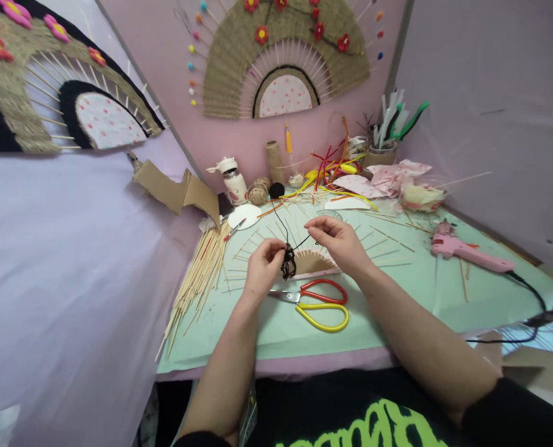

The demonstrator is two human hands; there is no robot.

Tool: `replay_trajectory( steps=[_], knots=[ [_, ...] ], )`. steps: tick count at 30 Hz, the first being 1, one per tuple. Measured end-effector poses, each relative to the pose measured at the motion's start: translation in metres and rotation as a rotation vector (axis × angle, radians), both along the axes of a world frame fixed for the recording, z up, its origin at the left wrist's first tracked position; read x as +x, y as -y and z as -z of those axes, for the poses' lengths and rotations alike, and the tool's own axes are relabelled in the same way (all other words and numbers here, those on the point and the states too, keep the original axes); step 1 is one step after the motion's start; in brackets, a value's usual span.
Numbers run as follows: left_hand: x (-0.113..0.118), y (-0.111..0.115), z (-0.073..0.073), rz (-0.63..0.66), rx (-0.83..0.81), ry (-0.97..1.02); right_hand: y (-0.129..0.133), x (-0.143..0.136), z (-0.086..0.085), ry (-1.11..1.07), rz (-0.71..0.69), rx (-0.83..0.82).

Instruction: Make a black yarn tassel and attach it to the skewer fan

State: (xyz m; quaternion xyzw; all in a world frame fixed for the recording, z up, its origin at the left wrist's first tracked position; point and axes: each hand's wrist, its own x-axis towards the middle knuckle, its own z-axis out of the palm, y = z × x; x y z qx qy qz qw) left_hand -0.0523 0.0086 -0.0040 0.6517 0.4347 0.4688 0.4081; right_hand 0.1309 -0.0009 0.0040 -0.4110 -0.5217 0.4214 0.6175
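Observation:
My left hand [266,264] pinches a small tangled bundle of black yarn [289,263] above the table. A strand from the bundle runs to my right hand [336,241], whose thumb and fingertips are pressed together on it. Another black strand rises from the bundle toward a round black ball [276,190] at the back. Beneath my hands lies a half-round cardboard piece [311,263] with thin sticks fanning out from its curved edge. Close to me, scissors [320,304] with one red and one yellow handle lie on the table, their blades partly behind my left wrist.
Loose thin sticks [197,273] are heaped at the left, near a red pen [234,230]. A pink glue gun [470,249] with a black cord lies at the right. Behind stand twine [258,191], a white bottle [233,181] and a pot with green-handled pliers [409,121].

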Motion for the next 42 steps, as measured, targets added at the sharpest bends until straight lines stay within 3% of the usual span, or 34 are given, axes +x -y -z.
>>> replay_trajectory(
  steps=[4, 8, 11, 16, 20, 22, 25, 29, 32, 34, 42],
  knots=[
    [0.004, 0.005, -0.004, 0.097, -0.227, 0.014, 0.002, -0.001, -0.004, -0.311, -0.132, -0.084],
    [0.008, 0.01, -0.003, 0.193, -0.434, 0.125, 0.005, -0.002, -0.01, -0.419, -0.2, -0.097],
    [0.008, 0.012, -0.002, 0.249, -0.443, 0.148, 0.007, -0.002, -0.013, -0.373, -0.199, -0.098],
    [0.007, 0.016, -0.006, 0.347, -0.324, 0.002, 0.007, -0.003, -0.01, -0.247, -0.169, -0.102],
    [0.005, 0.017, -0.011, 0.397, -0.423, 0.16, -0.002, -0.003, 0.006, 0.012, -0.104, -0.165],
    [0.004, 0.017, -0.014, 0.367, -0.499, 0.308, -0.005, -0.004, 0.012, 0.249, 0.09, -0.102],
    [0.004, 0.014, -0.015, 0.303, -0.526, 0.433, -0.002, -0.005, 0.011, 0.444, 0.324, 0.181],
    [0.005, 0.009, -0.009, 0.111, -0.312, 0.356, 0.011, -0.009, 0.001, 0.492, 0.234, 0.465],
    [0.006, 0.007, -0.004, -0.057, -0.065, 0.226, 0.015, -0.015, 0.002, 0.625, 0.185, 0.529],
    [0.006, 0.007, -0.003, -0.086, 0.015, 0.197, 0.014, -0.018, 0.007, 0.699, 0.173, 0.536],
    [0.008, 0.008, -0.001, -0.081, -0.028, 0.256, 0.012, -0.024, 0.016, 0.751, 0.186, 0.502]
  ],
)
